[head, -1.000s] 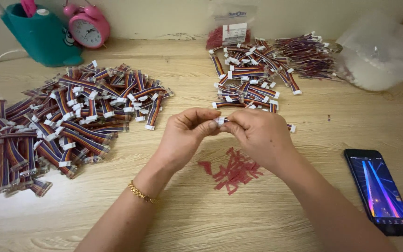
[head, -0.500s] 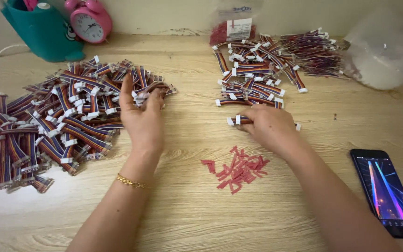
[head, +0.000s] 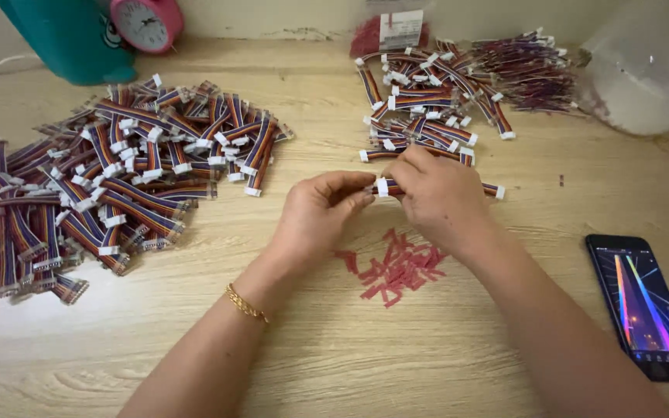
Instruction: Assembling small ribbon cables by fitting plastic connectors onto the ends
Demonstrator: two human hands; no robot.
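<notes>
Over the pale wooden bench (head: pixel 443 356), the left hand (head: pixel 315 220) and right hand (head: pixel 439 193) pinch a short multicoloured ribbon cable with white plastic connectors (head: pixel 385 187); a firm fingertip grip near the connector seems wise.

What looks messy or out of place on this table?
Nothing looks damaged. Small red scraps lie scattered loose on the table just below both hands, the left hand and right hand, which hold one cable. A phone lies nearby with its screen lit.
</notes>
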